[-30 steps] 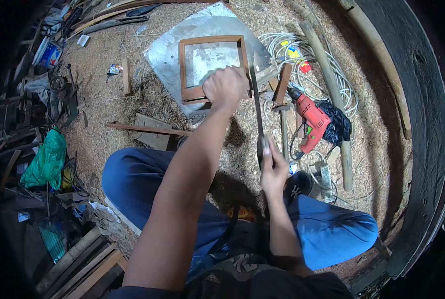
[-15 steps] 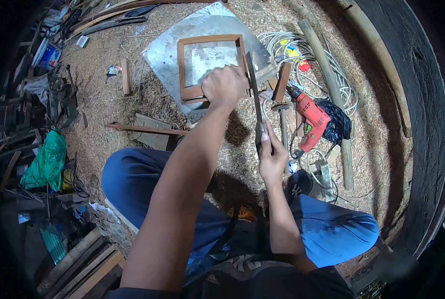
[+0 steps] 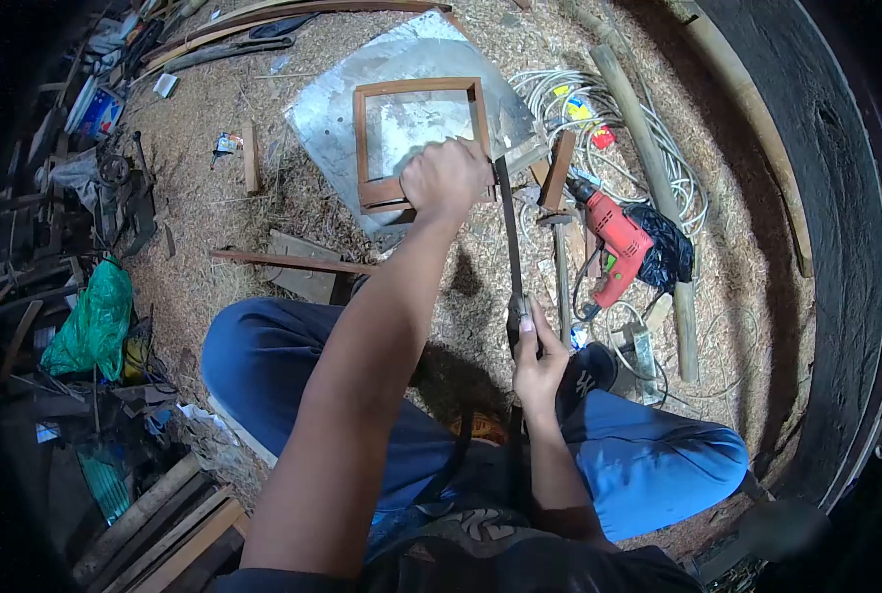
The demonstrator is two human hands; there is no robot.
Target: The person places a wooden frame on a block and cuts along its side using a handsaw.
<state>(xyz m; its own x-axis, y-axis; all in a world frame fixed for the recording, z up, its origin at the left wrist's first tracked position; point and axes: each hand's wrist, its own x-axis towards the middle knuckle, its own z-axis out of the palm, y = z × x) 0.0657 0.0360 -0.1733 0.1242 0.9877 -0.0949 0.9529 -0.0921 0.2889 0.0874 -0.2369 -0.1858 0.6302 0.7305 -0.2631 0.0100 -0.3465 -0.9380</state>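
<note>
A rectangular brown wooden frame (image 3: 364,138) lies on a grey metal sheet (image 3: 327,114). My left hand (image 3: 446,180) is closed over its near right corner, with the fingertips hidden behind the knuckles. In my right hand (image 3: 542,364) is a long, thin, dark-bladed tool (image 3: 513,232), gripped at its near end, the thumb along the top. The blade points away from me, and its far end is beside the frame's near right corner. Whether it is a saw seen edge-on or a file, I cannot tell.
Right of the blade are a wooden block (image 3: 557,168), a hammer-like tool (image 3: 561,247) and a red power drill (image 3: 619,237). Coiled pale cable (image 3: 693,163) lies by a wooden pole (image 3: 643,124). A thin wooden strip (image 3: 283,260) is near my left knee. Shavings cover the ground.
My right hand has drawn the dark-bladed tool back toward me, so its far end is now lower along the frame's right side. My left hand stays on the frame.
</note>
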